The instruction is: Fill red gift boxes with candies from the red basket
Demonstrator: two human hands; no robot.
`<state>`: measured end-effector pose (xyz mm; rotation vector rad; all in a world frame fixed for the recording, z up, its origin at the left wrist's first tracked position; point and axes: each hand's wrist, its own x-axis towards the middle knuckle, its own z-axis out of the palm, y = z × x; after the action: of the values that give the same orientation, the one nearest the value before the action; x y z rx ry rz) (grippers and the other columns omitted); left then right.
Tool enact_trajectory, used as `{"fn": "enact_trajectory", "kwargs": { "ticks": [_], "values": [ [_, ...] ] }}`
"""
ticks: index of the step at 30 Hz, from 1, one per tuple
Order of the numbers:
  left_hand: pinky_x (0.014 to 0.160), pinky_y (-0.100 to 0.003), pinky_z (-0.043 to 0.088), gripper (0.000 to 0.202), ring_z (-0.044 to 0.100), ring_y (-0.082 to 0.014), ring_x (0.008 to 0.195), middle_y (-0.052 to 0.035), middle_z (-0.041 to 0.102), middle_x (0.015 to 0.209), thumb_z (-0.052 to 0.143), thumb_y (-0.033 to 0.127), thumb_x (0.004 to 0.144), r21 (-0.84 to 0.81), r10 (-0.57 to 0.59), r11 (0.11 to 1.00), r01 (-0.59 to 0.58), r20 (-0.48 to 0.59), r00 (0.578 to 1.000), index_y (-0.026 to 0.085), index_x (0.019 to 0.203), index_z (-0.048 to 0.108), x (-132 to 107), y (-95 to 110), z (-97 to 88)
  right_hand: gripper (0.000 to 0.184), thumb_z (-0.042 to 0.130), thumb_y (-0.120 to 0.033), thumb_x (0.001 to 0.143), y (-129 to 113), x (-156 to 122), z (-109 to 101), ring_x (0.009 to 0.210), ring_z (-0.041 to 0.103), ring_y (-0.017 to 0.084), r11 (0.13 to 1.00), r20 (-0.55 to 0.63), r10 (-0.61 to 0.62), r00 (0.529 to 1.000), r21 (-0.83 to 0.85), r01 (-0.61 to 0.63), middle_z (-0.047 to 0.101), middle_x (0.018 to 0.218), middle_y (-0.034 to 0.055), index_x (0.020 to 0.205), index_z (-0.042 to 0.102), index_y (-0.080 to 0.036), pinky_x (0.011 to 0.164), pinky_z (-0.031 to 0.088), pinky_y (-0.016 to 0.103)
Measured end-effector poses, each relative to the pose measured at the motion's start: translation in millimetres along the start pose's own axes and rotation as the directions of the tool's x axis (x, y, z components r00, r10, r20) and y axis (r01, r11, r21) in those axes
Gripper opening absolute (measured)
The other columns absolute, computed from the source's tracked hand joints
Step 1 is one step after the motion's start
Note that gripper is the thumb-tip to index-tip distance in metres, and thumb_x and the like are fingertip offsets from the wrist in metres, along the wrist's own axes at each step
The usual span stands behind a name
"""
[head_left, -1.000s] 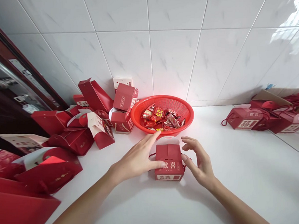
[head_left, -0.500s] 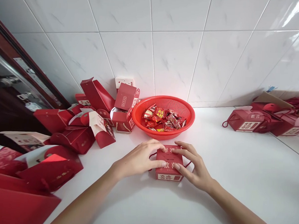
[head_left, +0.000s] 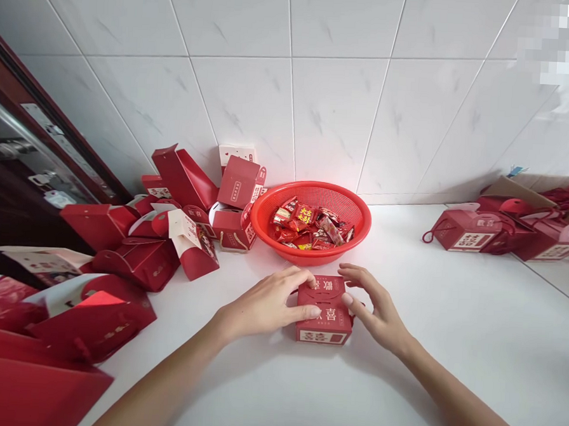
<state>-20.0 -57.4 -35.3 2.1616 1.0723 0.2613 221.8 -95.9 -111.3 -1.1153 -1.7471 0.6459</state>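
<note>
A small red gift box (head_left: pixel 324 310) with white characters on its front stands on the white counter (head_left: pixel 449 349) before me. My left hand (head_left: pixel 268 301) holds its left side, thumb against the front face and fingers over the top flap. My right hand (head_left: pixel 372 303) touches the right side, its fingers resting on the folded-down top. Just behind the box sits a round red plastic basket (head_left: pixel 356 210) with several wrapped sweets (head_left: pixel 310 227) in it.
A heap of unfolded and half-folded red boxes (head_left: pixel 169 232) covers the counter's left part, with more flat ones (head_left: pixel 43 346) at the near left. Closed red boxes with cord handles (head_left: pixel 465 229) stand at the far right. A white tiled wall (head_left: pixel 319 100) rises behind.
The box's white-edged top flap stood upright a second ago; both hands have since pressed it down flat onto the box. My right hand has now shifted slightly along the top.
</note>
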Motion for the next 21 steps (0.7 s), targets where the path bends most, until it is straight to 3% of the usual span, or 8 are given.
{"fn": "enact_trajectory", "kwargs": {
  "ticks": [3,5,11,14,17,21],
  "values": [
    [0.086,-0.033,0.051,0.031,0.065,-0.023,0.1,-0.0011,0.065,0.116,0.065,0.05,0.089,-0.016,-0.008,1.0,0.008,0.002,1.0,0.029,0.112,0.062,-1,-1,0.1,0.035,0.056,-0.051,0.097,2,4,-5,0.089,0.071,0.022,0.991,-0.014,0.135,0.991,-0.022,-0.135,0.069,0.122,0.0117,0.118,0.064,-0.024,0.078,0.061,0.038],
    [0.084,-0.033,0.051,0.033,0.065,-0.0228,0.096,-0.0018,0.064,0.114,0.065,0.052,0.088,-0.009,-0.016,1.0,0.016,-0.004,1.0,0.028,0.11,0.061,-1,-1,0.1,0.037,0.06,-0.054,0.094,3,6,-9,0.082,0.07,0.021,0.981,0.024,0.195,0.981,0.004,-0.195,0.071,0.115,0.0111,0.112,0.066,-0.022,0.072,0.061,0.037],
    [0.08,-0.033,0.051,0.035,0.065,-0.02,0.091,-0.003,0.056,0.118,0.064,0.053,0.088,0.019,-0.068,0.998,0.067,0.015,0.998,0.027,0.111,0.063,-2,4,-1.5,0.043,0.078,-0.052,0.081,-1,14,-30,0.06,0.06,0.013,0.869,0.219,0.334,0.917,0.305,-0.39,0.069,0.093,0.0065,0.106,0.07,-0.018,0.05,0.051,0.026],
    [0.085,-0.034,0.052,0.037,0.065,-0.021,0.094,-0.0043,0.055,0.121,0.065,0.053,0.088,0.015,-0.055,0.998,0.055,-0.013,0.998,0.027,0.115,0.066,-4,6,-1.8,0.038,0.084,-0.044,0.076,-7,17,-41,0.069,0.066,0.016,0.83,0.199,0.297,0.934,0.43,-0.355,0.072,0.11,0.0104,0.103,0.073,-0.02,0.062,0.058,0.032],
    [0.088,-0.036,0.053,0.042,0.067,-0.0227,0.096,-0.0057,0.055,0.124,0.067,0.053,0.087,0.013,-0.016,1.0,0.017,-0.055,0.998,0.029,0.122,0.069,-5,7,-0.9,0.032,0.083,-0.041,0.079,-15,18,-45,0.084,0.073,0.021,0.822,0.097,0.2,0.975,0.525,-0.221,0.072,0.122,0.0102,0.105,0.073,-0.026,0.081,0.061,0.04],
    [0.089,-0.036,0.054,0.043,0.067,-0.0205,0.092,-0.0054,0.053,0.125,0.067,0.048,0.088,0.012,0.025,1.0,-0.024,-0.091,0.996,0.033,0.129,0.068,-7,9,1.1,0.024,0.081,-0.039,0.082,-22,15,-35,0.102,0.073,0.026,0.887,-0.002,0.078,0.997,0.456,-0.068,0.072,0.122,0.0112,0.101,0.074,-0.025,0.087,0.061,0.043]
  ]
}}
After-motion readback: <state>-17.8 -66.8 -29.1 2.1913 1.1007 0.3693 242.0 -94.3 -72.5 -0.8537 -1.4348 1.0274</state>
